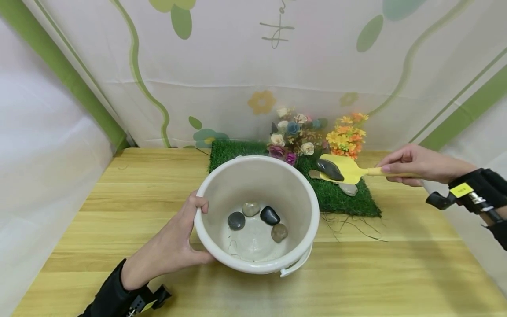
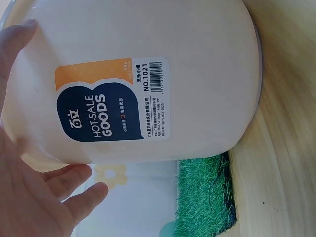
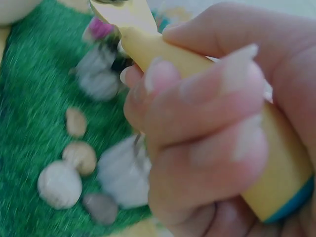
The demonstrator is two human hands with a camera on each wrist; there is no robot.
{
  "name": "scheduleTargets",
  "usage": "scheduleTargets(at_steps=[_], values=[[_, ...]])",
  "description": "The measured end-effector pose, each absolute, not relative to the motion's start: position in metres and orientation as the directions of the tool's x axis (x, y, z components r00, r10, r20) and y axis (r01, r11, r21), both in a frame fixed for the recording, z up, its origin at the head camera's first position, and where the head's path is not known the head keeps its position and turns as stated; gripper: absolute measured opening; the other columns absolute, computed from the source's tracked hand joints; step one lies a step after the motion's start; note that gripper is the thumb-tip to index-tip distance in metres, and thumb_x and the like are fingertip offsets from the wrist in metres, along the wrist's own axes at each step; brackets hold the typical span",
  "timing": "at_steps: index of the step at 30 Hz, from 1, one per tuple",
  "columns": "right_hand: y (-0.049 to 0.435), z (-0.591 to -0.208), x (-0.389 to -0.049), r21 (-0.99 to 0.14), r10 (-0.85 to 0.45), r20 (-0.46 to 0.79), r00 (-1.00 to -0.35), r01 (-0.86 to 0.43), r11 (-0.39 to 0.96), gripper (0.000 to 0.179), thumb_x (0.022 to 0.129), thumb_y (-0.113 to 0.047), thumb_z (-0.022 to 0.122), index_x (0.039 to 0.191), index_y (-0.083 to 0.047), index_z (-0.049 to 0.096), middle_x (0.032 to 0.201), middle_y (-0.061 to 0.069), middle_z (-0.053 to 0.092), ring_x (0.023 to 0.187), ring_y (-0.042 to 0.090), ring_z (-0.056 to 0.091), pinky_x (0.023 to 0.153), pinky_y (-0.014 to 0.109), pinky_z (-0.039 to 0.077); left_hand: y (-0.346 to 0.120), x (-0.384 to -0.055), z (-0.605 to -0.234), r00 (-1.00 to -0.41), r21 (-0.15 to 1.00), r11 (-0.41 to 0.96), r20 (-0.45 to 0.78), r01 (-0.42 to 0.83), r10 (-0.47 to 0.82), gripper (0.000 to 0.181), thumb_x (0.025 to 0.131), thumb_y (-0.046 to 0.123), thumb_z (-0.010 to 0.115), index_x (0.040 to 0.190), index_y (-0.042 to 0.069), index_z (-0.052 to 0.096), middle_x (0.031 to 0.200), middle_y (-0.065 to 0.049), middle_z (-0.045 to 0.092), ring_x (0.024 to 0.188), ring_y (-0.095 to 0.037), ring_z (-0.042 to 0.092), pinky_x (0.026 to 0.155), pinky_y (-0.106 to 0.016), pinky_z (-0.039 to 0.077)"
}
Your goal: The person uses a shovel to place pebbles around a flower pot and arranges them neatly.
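Note:
My right hand (image 1: 424, 165) grips the handle of a yellow toy shovel (image 1: 350, 169), fingers curled round it in the right wrist view. On the shovel's blade lies a dark, elongated stone (image 1: 330, 170), held above the green turf mat, to the right of the bucket. A white bucket (image 1: 257, 266) stands on the table, with my left hand (image 1: 178, 242) holding its left side, fingertips hooked over the rim and thumb along the outside. Inside the bucket lie several stones, among them a black one (image 1: 270, 215) and a brown one (image 1: 279, 233).
Behind the bucket a green turf mat (image 1: 229, 152) lies on the wooden table (image 1: 130, 211). Artificial roses (image 1: 293, 128) and orange flowers (image 1: 346, 136) stand at its back. Several stones, including a white one (image 3: 59, 184), rest on the mat. A printed curtain (image 1: 222, 53) hangs behind.

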State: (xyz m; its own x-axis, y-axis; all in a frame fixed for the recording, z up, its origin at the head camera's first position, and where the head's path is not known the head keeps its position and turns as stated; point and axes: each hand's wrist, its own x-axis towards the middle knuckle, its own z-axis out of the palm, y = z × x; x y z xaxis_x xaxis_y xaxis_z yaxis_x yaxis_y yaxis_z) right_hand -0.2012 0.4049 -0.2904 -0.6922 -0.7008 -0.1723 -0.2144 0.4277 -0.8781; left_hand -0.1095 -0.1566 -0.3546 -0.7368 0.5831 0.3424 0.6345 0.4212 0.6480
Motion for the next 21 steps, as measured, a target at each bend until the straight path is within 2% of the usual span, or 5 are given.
scheduleTargets(at_steps=[7,11,14,21], values=[[0.419,-0.319,-0.203,-0.859,-0.673,-0.235,-0.701,-0.173,0.481,0.026,0.096,0.001,0.04,0.114,0.0,0.058,0.066,0.012,0.052,0.039,0.02,0.039,0.037,0.034,0.041,-0.157,-0.11,-0.355,-0.736,0.654,0.414,0.343,0.633,0.584,0.074,0.063,0.047,0.079,0.106,0.016,0.027,0.137,-0.004,0.029,0.123,-0.022,0.034,0.087,-0.042,0.042],[0.422,-0.329,-0.202,-0.839,-0.612,-0.275,-0.741,-0.125,0.529,0.023,0.096,-0.003,0.042,0.11,-0.001,0.06,0.064,0.009,0.051,0.039,0.018,0.038,0.038,0.034,0.041,-0.157,-0.11,-0.355,-0.736,0.656,0.413,0.34,0.631,0.585,0.074,0.064,0.046,0.079,0.107,0.015,0.027,0.138,-0.003,0.029,0.122,-0.021,0.034,0.086,-0.041,0.042],[0.426,-0.334,-0.202,-0.825,-0.595,-0.293,-0.748,-0.116,0.553,0.022,0.096,-0.005,0.043,0.109,-0.003,0.061,0.063,0.009,0.051,0.039,0.019,0.039,0.041,0.034,0.043,-0.157,-0.11,-0.355,-0.736,0.66,0.41,0.338,0.63,0.587,0.074,0.064,0.044,0.08,0.107,0.014,0.027,0.138,-0.003,0.028,0.122,-0.021,0.034,0.085,-0.04,0.043],[0.435,-0.341,-0.202,-0.793,-0.621,-0.295,-0.726,-0.177,0.583,0.023,0.098,-0.009,0.042,0.11,-0.006,0.062,0.059,0.007,0.05,0.038,0.023,0.04,0.066,0.037,0.05,-0.156,-0.11,-0.355,-0.735,0.655,0.411,0.344,0.634,0.585,0.074,0.064,0.045,0.079,0.106,0.015,0.027,0.137,-0.003,0.029,0.122,-0.021,0.035,0.085,-0.04,0.043]])
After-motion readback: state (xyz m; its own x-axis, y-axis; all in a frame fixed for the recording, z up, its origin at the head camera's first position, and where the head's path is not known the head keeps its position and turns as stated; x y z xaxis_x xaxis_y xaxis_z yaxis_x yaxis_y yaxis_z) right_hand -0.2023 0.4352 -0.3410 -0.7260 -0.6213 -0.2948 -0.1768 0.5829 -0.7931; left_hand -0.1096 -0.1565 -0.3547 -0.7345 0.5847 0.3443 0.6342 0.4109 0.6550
